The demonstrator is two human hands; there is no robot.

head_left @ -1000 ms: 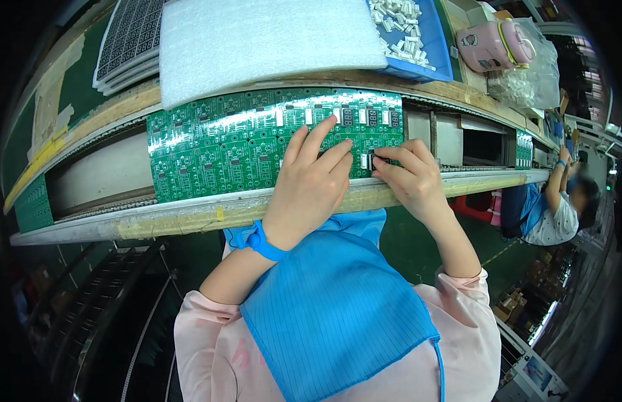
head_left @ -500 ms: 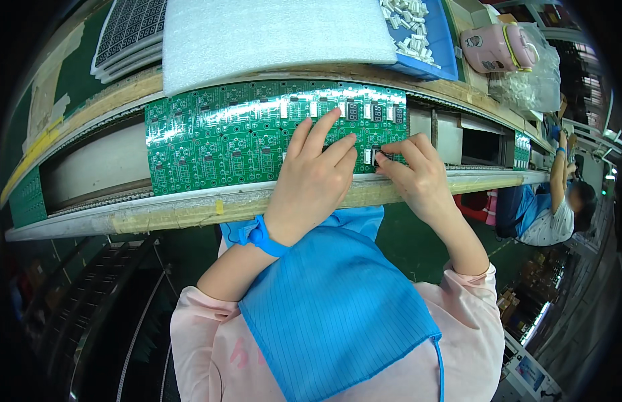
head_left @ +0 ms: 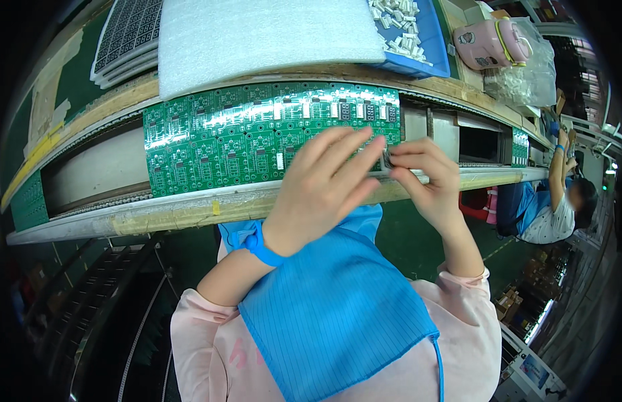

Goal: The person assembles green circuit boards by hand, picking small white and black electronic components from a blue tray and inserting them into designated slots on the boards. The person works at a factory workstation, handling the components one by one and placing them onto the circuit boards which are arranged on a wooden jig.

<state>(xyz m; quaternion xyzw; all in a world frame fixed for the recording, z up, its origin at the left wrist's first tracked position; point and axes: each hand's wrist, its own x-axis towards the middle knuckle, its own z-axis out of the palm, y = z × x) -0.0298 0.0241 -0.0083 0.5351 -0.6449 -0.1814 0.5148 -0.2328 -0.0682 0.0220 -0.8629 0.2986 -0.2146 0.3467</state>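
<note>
A long green circuit board panel (head_left: 214, 144) lies in the rail track in front of me. Along its top right sit several black digit displays (head_left: 370, 112) and slim white connectors (head_left: 307, 110). My left hand (head_left: 324, 184) is open above the panel's right part, fingers spread and slightly blurred, covering some of the lower row. Beside its fingertips, my right hand (head_left: 428, 177) pinches a small dark digit display (head_left: 387, 159) between thumb and fingers at the panel's lower right end. Whether that display touches the board, I cannot tell.
Behind the track lies a white foam sheet (head_left: 267, 40), with stacked trays of displays (head_left: 128, 37) left of it. A blue bin (head_left: 428, 37) holds white connectors. A pink container (head_left: 485, 45) and clear plastic bag stand farther right. Another person (head_left: 549, 208) works at the far right.
My left hand has shifted right and spread its fingers toward the right hand. The right hand has moved slightly right, and the display in its pinch now looks tilted.
</note>
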